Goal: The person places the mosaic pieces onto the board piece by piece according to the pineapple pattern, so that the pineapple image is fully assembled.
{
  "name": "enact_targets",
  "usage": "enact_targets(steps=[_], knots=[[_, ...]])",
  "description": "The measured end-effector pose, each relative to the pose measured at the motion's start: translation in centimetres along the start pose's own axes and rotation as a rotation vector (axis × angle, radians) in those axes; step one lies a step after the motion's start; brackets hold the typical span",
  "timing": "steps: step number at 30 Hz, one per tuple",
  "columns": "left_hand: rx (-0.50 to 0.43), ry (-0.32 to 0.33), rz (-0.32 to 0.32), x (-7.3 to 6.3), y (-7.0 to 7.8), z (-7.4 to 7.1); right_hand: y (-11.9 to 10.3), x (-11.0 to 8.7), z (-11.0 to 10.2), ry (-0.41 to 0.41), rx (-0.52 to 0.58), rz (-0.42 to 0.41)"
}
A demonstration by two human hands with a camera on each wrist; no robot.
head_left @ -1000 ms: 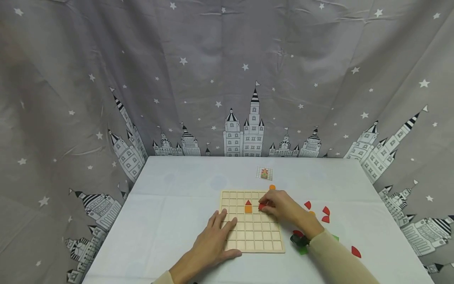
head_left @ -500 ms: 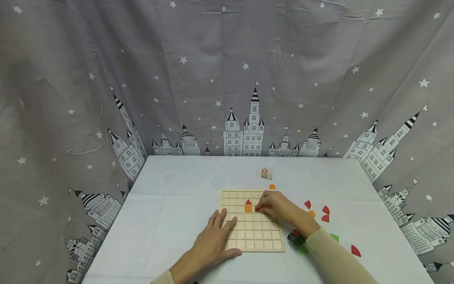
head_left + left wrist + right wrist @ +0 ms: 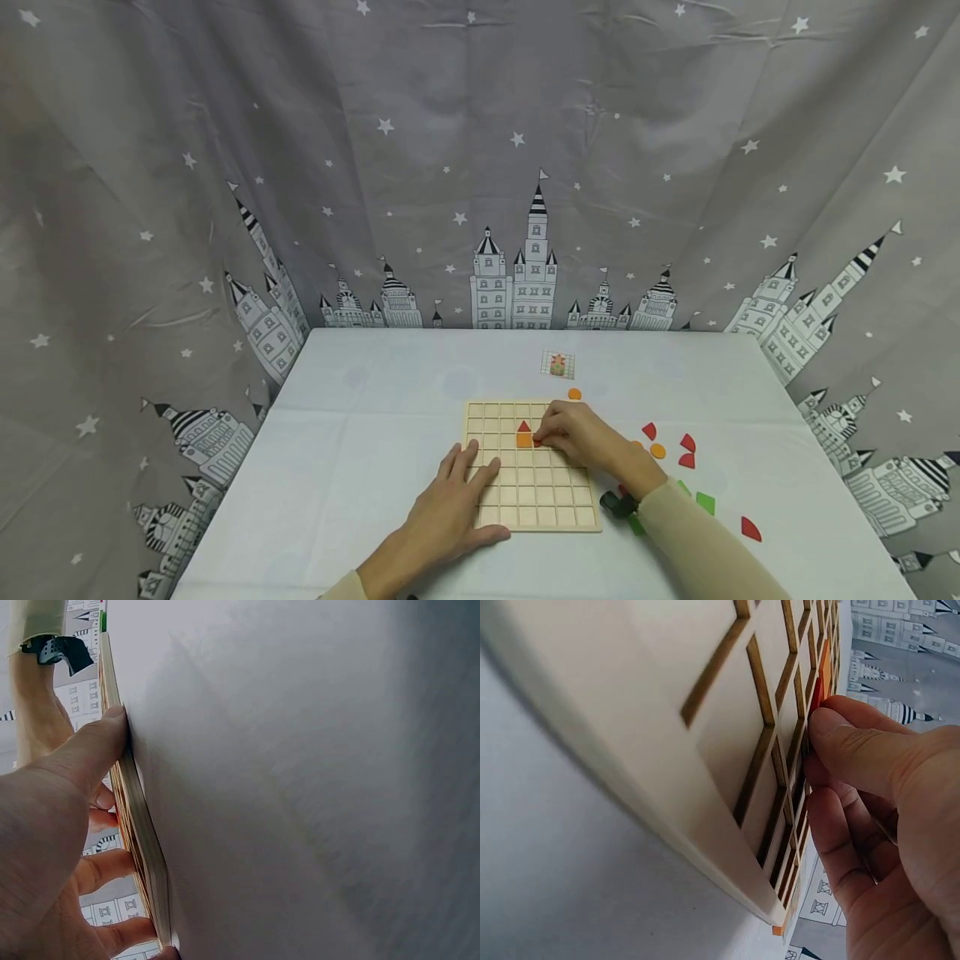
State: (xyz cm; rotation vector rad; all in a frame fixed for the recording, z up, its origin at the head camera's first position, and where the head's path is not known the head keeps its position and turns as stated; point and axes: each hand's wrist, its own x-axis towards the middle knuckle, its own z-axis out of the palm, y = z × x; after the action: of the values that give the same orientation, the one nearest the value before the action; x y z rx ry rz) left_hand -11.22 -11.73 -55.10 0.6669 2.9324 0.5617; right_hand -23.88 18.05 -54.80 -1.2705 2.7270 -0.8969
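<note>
Left hand (image 3: 442, 517): fingers spread, resting on pale wooden board (image 3: 536, 496), grid of square cells divided by raised strips. On it: plain orange square (image 3: 524, 440), red triangle (image 3: 523, 427) at its far side. Right hand (image 3: 581, 429) pinches small red piece (image 3: 817, 691), partly hidden, over board just right of square. Card (image 3: 558, 365) beyond board: printed grid with coloured figure, details too small to read.
</note>
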Motion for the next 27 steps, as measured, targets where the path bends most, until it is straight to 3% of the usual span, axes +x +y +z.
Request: enact_targets(steps=[15,27], knots=[[-0.024,-0.010,-0.004,0.0,0.1,-0.1,-0.2,-0.3,0.1,0.013,0.003,0.037],[-0.051,-0.014,0.017,-0.2,-0.2,-0.6,0.5,-2.1,-1.6,0.048,-0.043,0.151]])
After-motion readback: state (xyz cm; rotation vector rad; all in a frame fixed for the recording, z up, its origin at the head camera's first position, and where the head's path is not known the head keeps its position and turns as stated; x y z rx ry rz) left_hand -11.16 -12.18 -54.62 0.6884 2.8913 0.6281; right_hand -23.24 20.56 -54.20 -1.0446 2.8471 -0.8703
